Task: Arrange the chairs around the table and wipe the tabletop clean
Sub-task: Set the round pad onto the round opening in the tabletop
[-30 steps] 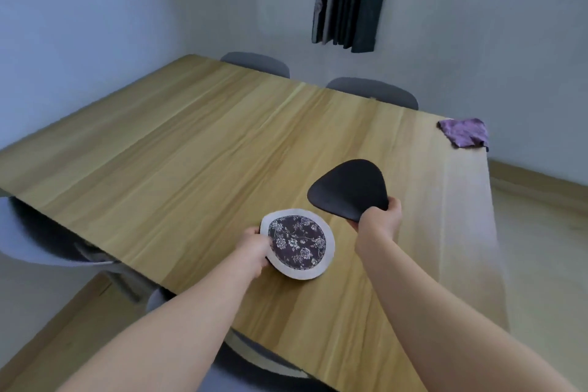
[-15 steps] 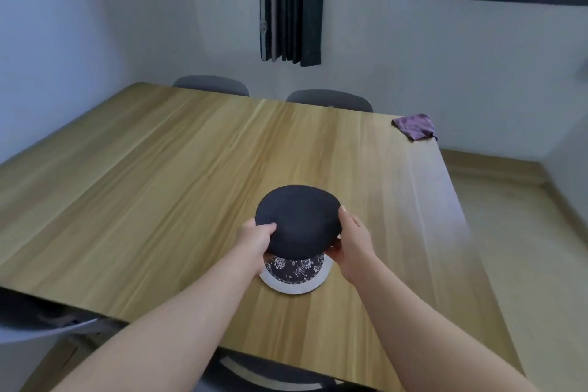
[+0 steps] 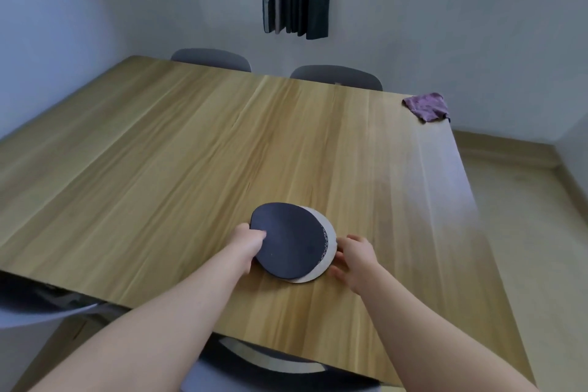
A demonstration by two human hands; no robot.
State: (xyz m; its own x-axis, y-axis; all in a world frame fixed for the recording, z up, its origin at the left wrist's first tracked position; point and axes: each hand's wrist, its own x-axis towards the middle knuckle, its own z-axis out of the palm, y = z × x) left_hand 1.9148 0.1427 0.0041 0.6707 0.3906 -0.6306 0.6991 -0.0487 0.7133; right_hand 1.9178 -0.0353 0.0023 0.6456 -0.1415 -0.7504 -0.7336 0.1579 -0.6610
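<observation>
Mats (image 3: 288,245), dark atop pale, lie stacked near the bench's (image 3: 159,153) front edge, looking thin, light and floppy, best pinched at opposite rims, where left grip (image 3: 249,240) clasps the dark mat and right grip (image 3: 354,254) rests half-open.

One head-worn camera looked forward and down from the near edge across the wooden surface (image 3: 191,153).

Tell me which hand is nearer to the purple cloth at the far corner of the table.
Right. The right hand is at the right edge of the stacked mats, on the side toward the purple cloth. The left hand holds the dark mat at its left edge, farther away.
</observation>
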